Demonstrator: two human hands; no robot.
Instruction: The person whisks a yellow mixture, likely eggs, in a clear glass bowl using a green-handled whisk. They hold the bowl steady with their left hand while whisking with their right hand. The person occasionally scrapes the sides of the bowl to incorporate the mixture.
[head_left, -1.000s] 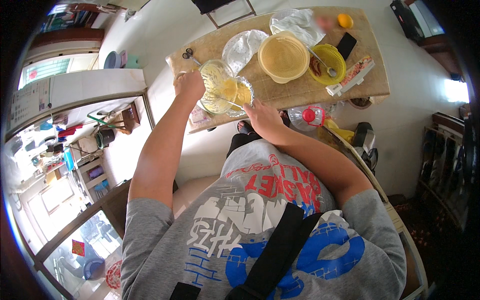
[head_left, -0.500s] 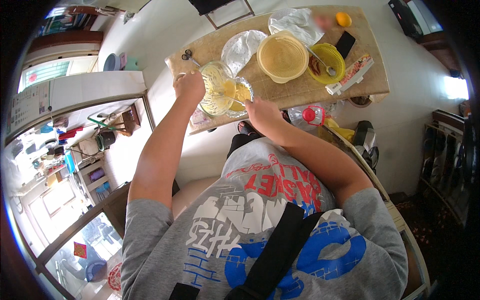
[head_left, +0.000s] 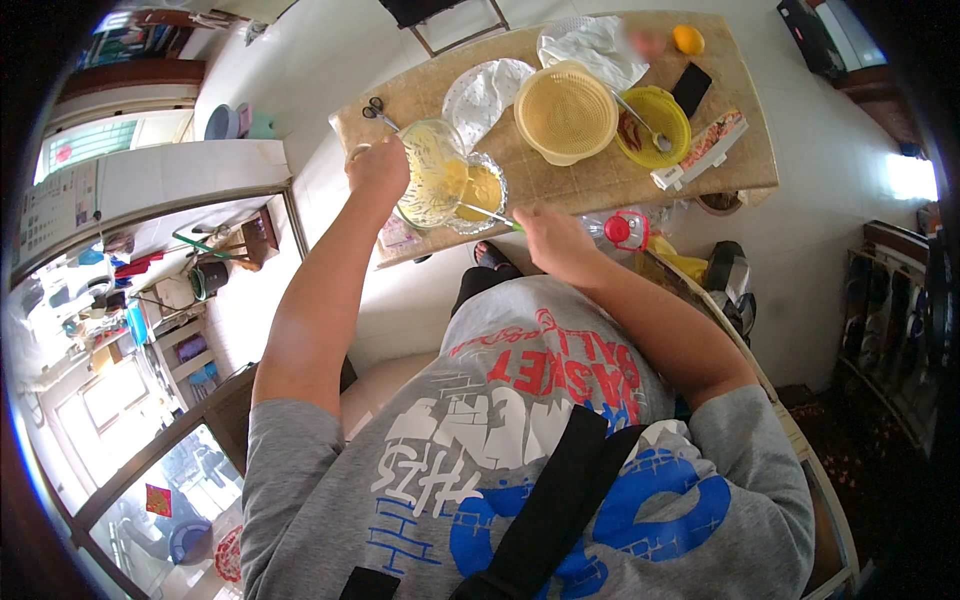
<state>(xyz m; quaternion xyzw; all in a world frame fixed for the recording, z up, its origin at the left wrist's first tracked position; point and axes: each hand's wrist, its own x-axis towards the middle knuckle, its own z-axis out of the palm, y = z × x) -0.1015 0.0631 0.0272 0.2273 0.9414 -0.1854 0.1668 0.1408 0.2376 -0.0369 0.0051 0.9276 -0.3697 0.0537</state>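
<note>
My left hand grips the rim of a clear glass bowl, which is tilted to the right. Yellow batter streaks the bowl's inside and also lies in a round foil-lined pan under the bowl's lower side. In my right hand is a utensil with a thin metal shaft and a green handle. Its far end meets the bowl's lower rim above the pan; I cannot make out its shape. Fingers of both hands are closed.
Scissors lie behind the bowl. A plastic-covered plate, a cream colander and a yellow basket with a spoon stand farther right. A phone, an orange and a long box are near the right end.
My right hand has moved right and slightly toward me, drawing the utensil back from inside the bowl to its lower rim. The bowl is tipped a little differently; my left hand has barely moved.
</note>
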